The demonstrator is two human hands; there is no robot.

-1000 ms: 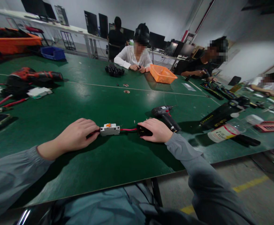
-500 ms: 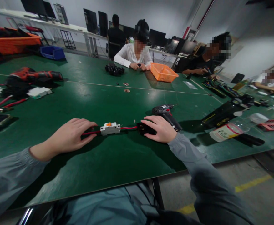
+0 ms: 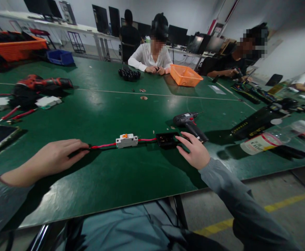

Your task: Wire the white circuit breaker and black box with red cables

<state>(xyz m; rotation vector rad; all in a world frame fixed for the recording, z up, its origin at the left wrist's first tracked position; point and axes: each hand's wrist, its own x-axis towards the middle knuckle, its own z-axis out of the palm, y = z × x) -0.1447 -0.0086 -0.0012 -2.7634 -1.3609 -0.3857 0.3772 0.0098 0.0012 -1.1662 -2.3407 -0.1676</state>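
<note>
Two red leads (image 3: 104, 145) already met the breaker (image 3: 127, 141); black box (image 3: 168, 140) looked uncovered yet. Left hand (image 3: 61, 155) pinched one lead's end; right hand (image 3: 194, 151) spread at box edge.

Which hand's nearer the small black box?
Right. The right hand is at the right end of the black box; the left hand is well to its left, beyond the white breaker.

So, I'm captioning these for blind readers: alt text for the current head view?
A left hand holds a red wire running to a white breaker with an orange switch; the open right hand is beside a black rectangular box wired to the breaker's other side. A black handheld drill lies behind.
</note>
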